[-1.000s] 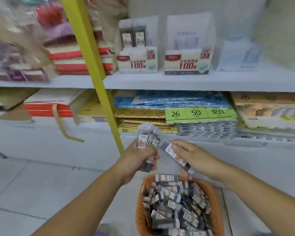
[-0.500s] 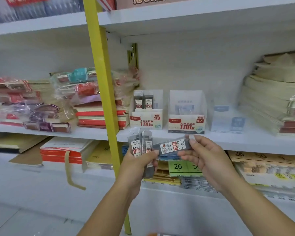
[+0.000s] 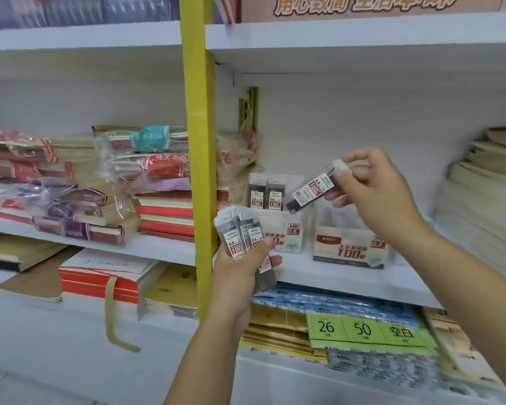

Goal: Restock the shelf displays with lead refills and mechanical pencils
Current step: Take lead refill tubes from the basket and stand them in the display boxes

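left of the yellow post [image 3: 197, 171] lie flat notebooks [image 3: 70, 185] in crinkled clear wrap; just right of it the left hand [image 3: 240, 267] curls its fingers round a fan of slim, clear, rectangular refill cases [image 3: 240, 238], upright before the shelf [image 3: 348, 277] edge. behind them the white-fronted 0.5 box [image 3: 287, 232] holds two cases [image 3: 268, 191] upright at its back with open room in front, and the right hand [image 3: 374, 194] pinches one case [image 3: 313, 187] by its cap, tilted, dark lower end over that box's right rim. further right stand the 0.7 box [image 3: 351, 247] and slumped paper stacks [image 3: 479, 200].
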### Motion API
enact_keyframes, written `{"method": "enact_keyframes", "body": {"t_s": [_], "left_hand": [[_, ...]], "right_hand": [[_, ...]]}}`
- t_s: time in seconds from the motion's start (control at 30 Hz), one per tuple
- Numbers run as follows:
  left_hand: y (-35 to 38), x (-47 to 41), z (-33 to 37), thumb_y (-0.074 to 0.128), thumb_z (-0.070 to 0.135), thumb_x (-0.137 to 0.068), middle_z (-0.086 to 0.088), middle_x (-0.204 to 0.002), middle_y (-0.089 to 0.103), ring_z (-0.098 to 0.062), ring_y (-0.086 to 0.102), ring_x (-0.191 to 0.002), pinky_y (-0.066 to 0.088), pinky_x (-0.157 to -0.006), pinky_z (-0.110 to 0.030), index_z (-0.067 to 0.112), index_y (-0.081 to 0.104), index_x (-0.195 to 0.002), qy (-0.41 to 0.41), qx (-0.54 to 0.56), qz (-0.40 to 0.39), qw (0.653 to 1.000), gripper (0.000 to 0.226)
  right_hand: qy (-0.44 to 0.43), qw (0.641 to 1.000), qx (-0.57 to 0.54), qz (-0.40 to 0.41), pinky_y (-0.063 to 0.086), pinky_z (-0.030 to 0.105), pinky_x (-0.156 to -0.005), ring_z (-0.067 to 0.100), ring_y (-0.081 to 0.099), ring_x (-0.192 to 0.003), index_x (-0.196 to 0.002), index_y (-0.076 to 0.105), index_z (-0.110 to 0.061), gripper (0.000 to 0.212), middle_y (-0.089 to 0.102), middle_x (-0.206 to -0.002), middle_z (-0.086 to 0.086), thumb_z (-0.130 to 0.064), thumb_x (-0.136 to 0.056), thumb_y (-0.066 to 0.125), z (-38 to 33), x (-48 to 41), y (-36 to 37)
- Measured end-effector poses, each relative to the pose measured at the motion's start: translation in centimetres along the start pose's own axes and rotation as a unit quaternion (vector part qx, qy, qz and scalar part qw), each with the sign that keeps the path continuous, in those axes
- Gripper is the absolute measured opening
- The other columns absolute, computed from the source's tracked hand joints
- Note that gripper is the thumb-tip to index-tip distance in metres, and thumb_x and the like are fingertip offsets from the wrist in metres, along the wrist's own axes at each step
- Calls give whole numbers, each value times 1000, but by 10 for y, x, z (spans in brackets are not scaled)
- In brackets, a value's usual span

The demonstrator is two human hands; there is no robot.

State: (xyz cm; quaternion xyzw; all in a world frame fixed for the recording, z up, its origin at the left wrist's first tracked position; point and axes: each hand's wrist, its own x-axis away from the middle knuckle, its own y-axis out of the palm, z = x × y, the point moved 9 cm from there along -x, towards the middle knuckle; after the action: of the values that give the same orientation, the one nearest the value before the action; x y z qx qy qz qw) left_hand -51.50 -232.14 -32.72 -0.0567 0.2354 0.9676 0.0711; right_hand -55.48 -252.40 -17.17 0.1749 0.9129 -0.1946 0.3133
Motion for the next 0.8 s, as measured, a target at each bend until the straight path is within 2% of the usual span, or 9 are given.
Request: {"method": "enact_keyframes", "body": {"t_s": [0.1, 0.3, 0.4, 0.47, 0.53, 0.63, 0.8], "left_hand": [[-4, -10, 4, 77, 28, -85, 1, -98, 79, -16, 77, -82, 58, -58, -27, 33, 71, -102, 3, 4, 1, 1000, 19], [-8, -24, 7, 76, 27, -87, 2, -95, 79, -15, 77, -78, 58, -58, -26, 35, 73, -96, 8, -15, -10, 1000, 13], [-8, -27, 7, 76, 25, -87, 2, -94, 80, -15, 77, -78, 58, -58, -26, 33, 71, -103, 7, -15, -22, 1000, 19], [-9, -28, 7, 76, 24, -86, 2, -94, 80, -15, 77, -77, 58, -57, -25, 30, 70, -105, 7, -14, -25, 1000, 21], [-9, -28, 6, 77, 23, -86, 1, -94, 80, -16, 77, -76, 58, -56, -26, 29, 70, -104, 5, -12, -29, 1000, 20], [-11, -26, 5, 78, 22, -85, -1, -93, 80, -17, 77, -76, 59, -56, -28, 28, 72, -104, 1, -12, -30, 999, 21], [-15, -23, 8, 80, 28, -82, -1, -93, 80, -19, 78, -79, 58, -58, -26, 30, 72, -106, 2, -35, -29, 999, 26]], "right_hand": [[-58, 993, 97, -37, 54, 18, -56, 7, 69, -65, -90, 49, -35, 20, 73, -77, -2, -18, -97, 57, -11, -42, 22], [-95, 953, 238, -164, 58, 29, -65, 4, 68, -66, -98, 54, -29, 6, 71, -80, -3, -26, -96, 59, 6, -77, 83], [-101, 944, 257, -179, 49, 13, -49, 2, 66, -61, -97, 56, -28, 7, 70, -78, -3, -24, -94, 62, 12, -82, 93], [-94, 946, 254, -176, 40, 9, -41, 6, 65, -59, -97, 59, -24, 8, 69, -77, -2, -21, -92, 65, 15, -87, 94], [-94, 938, 280, -180, 43, 14, -48, 11, 65, -65, -94, 63, -24, 8, 65, -79, -4, -23, -89, 68, 18, -90, 96], [-124, 905, 367, -176, 39, 25, -68, 15, 56, -82, -95, 69, -26, 9, 53, -86, -7, -28, -87, 70, 22, -90, 99], [-128, 875, 433, -173, 42, 33, -81, 16, 48, -99, -118, 69, -25, 26, 48, -100, -3, -30, -95, 60, 26, -78, 102]]}}
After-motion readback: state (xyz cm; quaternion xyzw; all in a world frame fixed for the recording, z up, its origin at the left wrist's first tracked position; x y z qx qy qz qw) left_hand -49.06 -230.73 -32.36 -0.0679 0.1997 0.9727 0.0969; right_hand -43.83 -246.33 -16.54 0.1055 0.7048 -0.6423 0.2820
